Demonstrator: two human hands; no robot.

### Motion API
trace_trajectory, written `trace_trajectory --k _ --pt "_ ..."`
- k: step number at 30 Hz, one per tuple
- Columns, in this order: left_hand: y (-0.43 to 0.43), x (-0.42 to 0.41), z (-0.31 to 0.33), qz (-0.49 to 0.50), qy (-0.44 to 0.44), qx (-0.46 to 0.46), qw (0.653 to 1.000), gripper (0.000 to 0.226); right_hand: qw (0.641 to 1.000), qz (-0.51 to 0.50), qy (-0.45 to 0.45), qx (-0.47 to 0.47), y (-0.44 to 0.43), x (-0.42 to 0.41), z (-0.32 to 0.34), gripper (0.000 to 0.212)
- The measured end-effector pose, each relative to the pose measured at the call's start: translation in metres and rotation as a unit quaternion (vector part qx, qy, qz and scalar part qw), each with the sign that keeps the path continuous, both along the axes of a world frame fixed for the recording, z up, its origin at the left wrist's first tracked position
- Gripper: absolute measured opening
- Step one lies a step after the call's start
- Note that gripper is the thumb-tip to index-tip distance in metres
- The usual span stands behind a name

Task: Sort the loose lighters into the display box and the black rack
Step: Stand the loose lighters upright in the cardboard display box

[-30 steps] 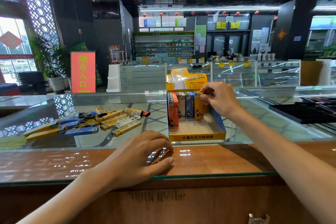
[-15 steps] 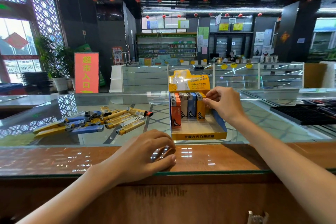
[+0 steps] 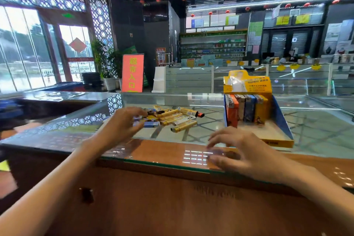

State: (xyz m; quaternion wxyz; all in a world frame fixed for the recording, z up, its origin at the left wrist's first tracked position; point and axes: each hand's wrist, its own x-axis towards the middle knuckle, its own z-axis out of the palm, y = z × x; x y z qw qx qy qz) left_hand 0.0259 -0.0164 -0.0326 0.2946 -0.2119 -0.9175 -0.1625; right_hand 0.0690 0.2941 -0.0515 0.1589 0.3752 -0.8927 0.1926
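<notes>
Countertop (image 3: 316, 132) of glass in a shop, seen from the wearer's head, with a wooden ledge (image 3: 159, 150) along its near edge. Left of centre, the loose lighters (image 3: 176, 119) lie in a jumbled pile, mostly yellow with some blue and one orange-tipped. The left hand (image 3: 122, 123) hovers over the pile's left end, fingers spread and lightly curved. It is blurred, so I cannot tell whether the fingertips touch a blue lighter, and nothing appears gripped. Right of centre stands the display box (image 3: 283, 123), yellow cardboard with blue side walls and a tall header card. A single row of upright lighters (image 3: 247, 109), orange, white, blue and yellow, fills its back; the front of the tray is bare. The right hand (image 3: 243, 151) hangs low in the frame above the ledge, just in front of the box's near left corner, fingers splayed and holding nothing. The black rack does not show in this frame. Most of the sorting looks undone. The likely trouble is a hasty grab: fingers landing on the heap could scatter lighters across the slick glass or lift two at once. The right hand, being near the light box, could nudge it and tip the standing row forward.
</notes>
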Motion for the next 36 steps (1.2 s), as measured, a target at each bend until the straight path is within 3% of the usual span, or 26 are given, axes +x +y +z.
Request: trace_trajectory --k 5,7,14,20,25,27,29,36 --pt "-0.077 -0.029 0.003 0.068 -0.17 -0.011 0.983 0.05 0.999 0.01 -0.035 -0.008 0.001 -0.002 -0.008 0.039" --pt "-0.089 -0.036 0.002 0.077 -0.214 -0.032 0.973 0.049 0.999 0.008 -0.04 -0.013 0.002 -0.002 -0.008 0.041" --pt "-0.081 -0.045 -0.01 0.062 -0.11 -0.023 0.992 0.039 0.998 0.002 -0.056 -0.022 0.002 -0.001 -0.008 0.042" --pt "-0.068 -0.059 -0.003 0.081 -0.151 -0.031 0.985 0.028 0.998 0.001 -0.064 -0.025 0.002 0.0 -0.007 0.042" --pt "-0.061 -0.072 -0.003 0.138 -0.123 -0.154 0.971 0.007 0.997 0.002 -0.071 -0.032 0.003 0.0 -0.007 0.042" --pt "-0.065 -0.075 -0.005 0.136 -0.099 -0.156 0.973 0.006 0.997 0.004 -0.073 -0.034 0.003 0.0 -0.008 0.043" --pt "-0.066 -0.076 -0.007 0.126 -0.099 -0.131 0.978 0.013 0.997 0.003 -0.072 -0.031 0.004 -0.001 -0.008 0.044" --pt "-0.065 -0.084 -0.001 0.061 -0.225 -0.14 0.962 0.05 0.997 0.012 -0.066 -0.035 0.005 -0.001 -0.008 0.038"
